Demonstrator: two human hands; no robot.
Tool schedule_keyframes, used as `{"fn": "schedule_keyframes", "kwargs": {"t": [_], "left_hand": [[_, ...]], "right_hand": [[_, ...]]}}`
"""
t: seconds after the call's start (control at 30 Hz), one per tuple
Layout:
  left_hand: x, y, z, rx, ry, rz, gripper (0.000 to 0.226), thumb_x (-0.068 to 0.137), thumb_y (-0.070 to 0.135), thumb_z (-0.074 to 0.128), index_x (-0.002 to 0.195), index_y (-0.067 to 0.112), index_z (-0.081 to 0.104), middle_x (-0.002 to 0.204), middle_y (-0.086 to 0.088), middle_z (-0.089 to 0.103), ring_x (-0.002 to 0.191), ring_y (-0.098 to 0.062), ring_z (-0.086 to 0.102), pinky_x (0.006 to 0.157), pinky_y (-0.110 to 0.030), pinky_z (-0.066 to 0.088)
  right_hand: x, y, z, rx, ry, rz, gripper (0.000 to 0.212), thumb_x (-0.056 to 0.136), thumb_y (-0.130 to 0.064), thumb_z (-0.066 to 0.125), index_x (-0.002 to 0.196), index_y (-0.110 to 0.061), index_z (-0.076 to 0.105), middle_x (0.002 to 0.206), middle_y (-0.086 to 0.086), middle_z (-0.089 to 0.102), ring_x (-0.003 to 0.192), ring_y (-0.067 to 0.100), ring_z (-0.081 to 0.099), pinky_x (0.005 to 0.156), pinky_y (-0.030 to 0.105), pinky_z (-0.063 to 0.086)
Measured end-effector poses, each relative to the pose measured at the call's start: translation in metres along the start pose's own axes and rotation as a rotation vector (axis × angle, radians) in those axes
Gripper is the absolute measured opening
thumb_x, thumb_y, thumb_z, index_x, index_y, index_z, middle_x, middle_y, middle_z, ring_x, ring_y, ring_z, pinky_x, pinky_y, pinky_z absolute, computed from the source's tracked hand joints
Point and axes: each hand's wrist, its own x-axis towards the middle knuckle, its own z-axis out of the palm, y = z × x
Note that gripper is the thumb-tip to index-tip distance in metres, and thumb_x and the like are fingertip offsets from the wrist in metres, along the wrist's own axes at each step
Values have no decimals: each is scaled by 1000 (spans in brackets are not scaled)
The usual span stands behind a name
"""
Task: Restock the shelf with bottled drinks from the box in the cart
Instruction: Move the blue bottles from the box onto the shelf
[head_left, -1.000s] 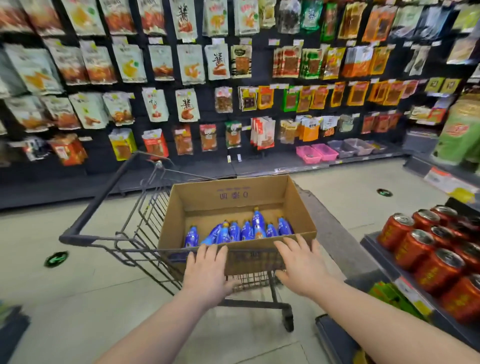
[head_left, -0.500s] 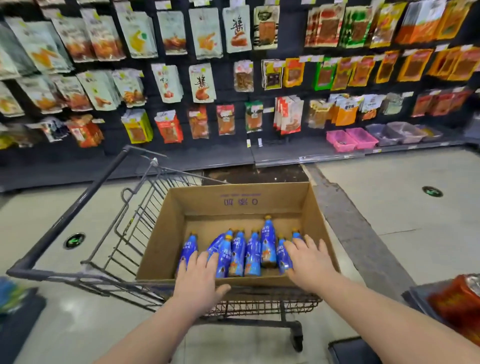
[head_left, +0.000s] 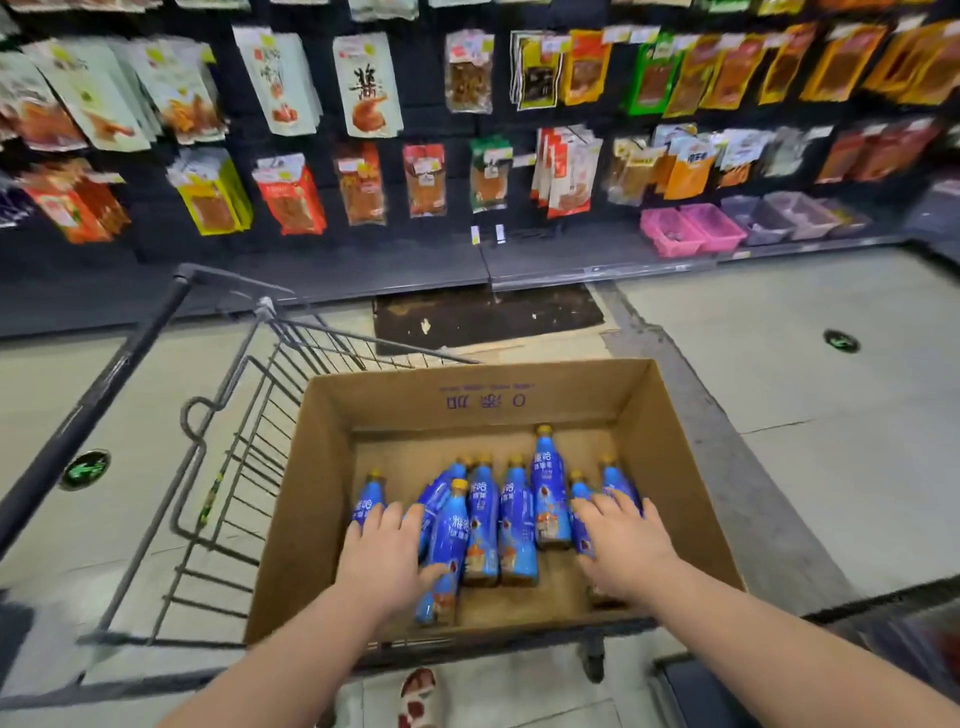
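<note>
An open cardboard box (head_left: 670, 447) sits in a wire shopping cart (head_left: 223, 467). Blue bottles with yellow caps (head_left: 514, 525) lie in a row on the box floor, toward its near wall. The left hand (head_left: 387, 556) is spread flat over the leftmost bottles; the right hand (head_left: 626, 545) is spread over the rightmost ones. Beyond the box, hanging snack packets (head_left: 369, 85) fill a dark wall display, and pink baskets (head_left: 691, 228) sit on its bottom shelf.

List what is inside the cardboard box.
The cardboard box holds about eight blue bottles with yellow caps. The left hand and right hand cover the outer ones' lower parts.
</note>
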Motion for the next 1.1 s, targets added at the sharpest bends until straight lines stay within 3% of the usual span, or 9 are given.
{"fn": "schedule_keyframes", "kwargs": {"t": [0.23, 0.53, 0.87, 1.1], "left_hand": [[63, -46, 9, -28, -92, 76, 82, 82, 66, 46, 146, 20, 20, 148, -2, 29, 137, -23, 25, 109, -42, 26], [98, -35, 45, -134, -298, 98, 85, 81, 63, 52, 146, 19, 20, 148, -4, 30, 136, -26, 28, 108, -42, 32], [115, -6, 93, -316, -445, -122, 89, 81, 57, 59, 147, 13, 17, 147, -7, 31, 136, -26, 30, 108, -43, 35], [124, 15, 123, -498, -452, -410, 85, 76, 56, 67, 138, 13, 28, 133, -12, 48, 121, -30, 48, 97, -40, 43]], "right_hand": [[43, -23, 5, 56, -110, 127, 69, 90, -46, 48, 148, -24, 17, 152, 1, 26, 142, 24, 18, 113, 46, 18], [72, -24, 22, 96, -220, 171, 66, 90, -44, 49, 146, -22, 21, 149, 2, 30, 139, 26, 24, 110, 45, 22], [152, 3, 46, 139, -269, 102, 67, 91, -43, 50, 146, -20, 21, 149, 3, 29, 139, 26, 25, 111, 45, 27], [216, 24, 71, 281, -216, 154, 73, 88, -44, 56, 145, -14, 21, 146, 9, 33, 132, 31, 35, 104, 44, 36]]}}
